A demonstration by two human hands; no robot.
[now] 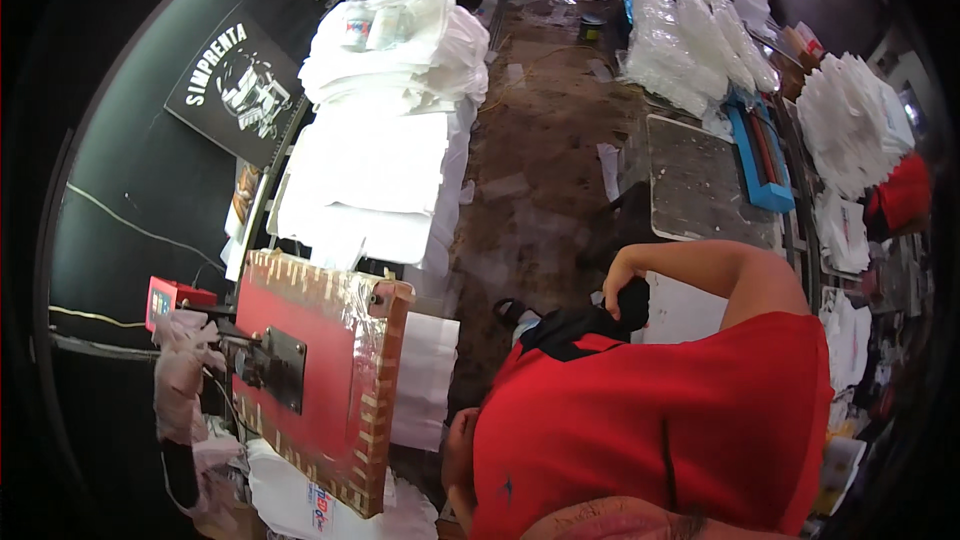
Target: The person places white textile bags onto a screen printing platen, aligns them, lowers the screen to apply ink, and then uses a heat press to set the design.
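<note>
Grip cannot be told: the right hand (pixel 622 275) bends down at black cloth (pixel 632 306), the left hand (pixel 460 443) sits partly hidden by the shirt (pixel 620 410). Leftward stands the red press (pixel 330 360); along its edge, nearest the left hand, a white sheet (pixel 426 380); past it, a red box (pixel 180 297).

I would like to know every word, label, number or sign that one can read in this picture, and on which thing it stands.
Wording is not copied here, only where it stands:
Dark wall board: white capital letters, readable, beside a white drawing.
White sheet, lower left: red and blue lettering, only partly legible.
Red box: front panel, markings too small to read.
Small item on the white stack: blue and red mark, too small.
</note>
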